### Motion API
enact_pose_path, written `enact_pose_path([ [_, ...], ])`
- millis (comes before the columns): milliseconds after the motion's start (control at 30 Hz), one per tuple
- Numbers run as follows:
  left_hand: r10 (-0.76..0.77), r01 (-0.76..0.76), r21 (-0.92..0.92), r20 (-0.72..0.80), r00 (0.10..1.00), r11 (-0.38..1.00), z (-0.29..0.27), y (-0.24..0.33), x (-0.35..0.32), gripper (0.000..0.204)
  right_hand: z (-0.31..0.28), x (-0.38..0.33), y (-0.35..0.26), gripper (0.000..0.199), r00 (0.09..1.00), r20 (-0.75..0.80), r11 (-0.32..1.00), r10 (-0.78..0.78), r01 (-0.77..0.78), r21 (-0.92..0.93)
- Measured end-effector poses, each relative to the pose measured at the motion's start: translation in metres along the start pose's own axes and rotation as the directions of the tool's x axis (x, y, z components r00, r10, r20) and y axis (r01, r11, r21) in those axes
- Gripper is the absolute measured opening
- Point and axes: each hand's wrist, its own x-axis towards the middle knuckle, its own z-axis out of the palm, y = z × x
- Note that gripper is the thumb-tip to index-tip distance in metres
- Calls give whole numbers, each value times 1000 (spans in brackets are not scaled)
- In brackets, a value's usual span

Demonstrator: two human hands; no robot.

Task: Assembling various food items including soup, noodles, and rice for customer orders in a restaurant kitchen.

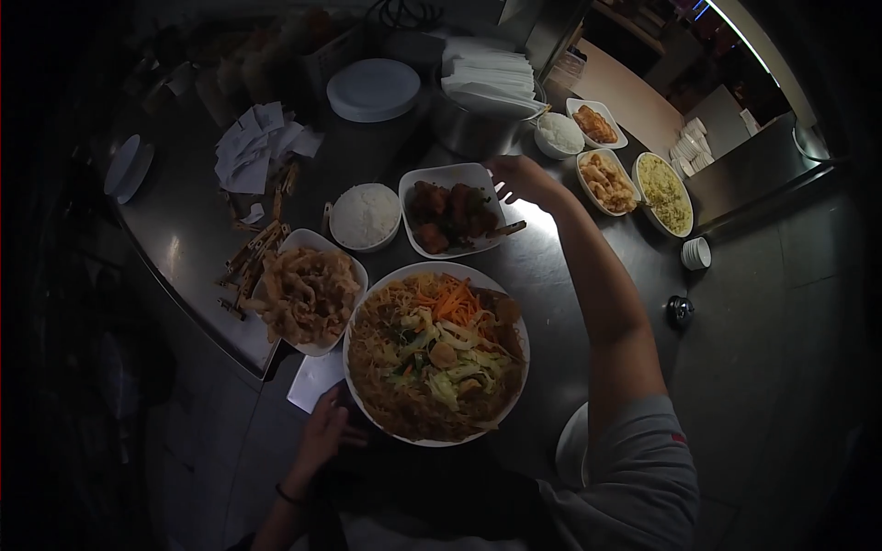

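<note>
My right hand [520, 180] reaches across the steel counter, its fingers closed at the right rim of a white square bowl [408, 230] of dark fried pieces [448, 217]. A wooden clothespin [511, 229] sticks out from that bowl's edge. Low at the left, my left hand [325, 432] is near the rim of a big round plate of noodles [395, 367] with cabbage and carrot strips; its fingers are apart and nothing shows in them. A bowl of white rice [365, 216] and a dish of battered fried food [310, 292] stand left of these.
Clothespins [255, 262] and paper slips [262, 147] lie at the left. Stacked plates [374, 89] and a steel pot [473, 129] with white paper packets [487, 73] stand farther back. Several filled dishes, including fried rice [663, 195], line the right, near a bell [680, 312].
</note>
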Motion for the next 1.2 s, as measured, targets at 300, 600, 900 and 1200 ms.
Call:
enact_pose_path([
  [300,45,-18,-120,228,973,993,23,17,6,59,-6,-51,22,29,977,-169,992,127,-122,41],
  [600,362,-349,-103,359,860,931,17,-22,116,38,25,-277,127,29,489,-720,867,493,-204,455],
  [900,336,-313,-135,509,792,940,35,-16,169,53,131,-314,186,32,300,-683,744,666,-203,637],
  [1200,900,-870,449,435,12,-205,-106,-29,46,55,242,-219,-72,19,813,-552,983,-184,139,-123],
])
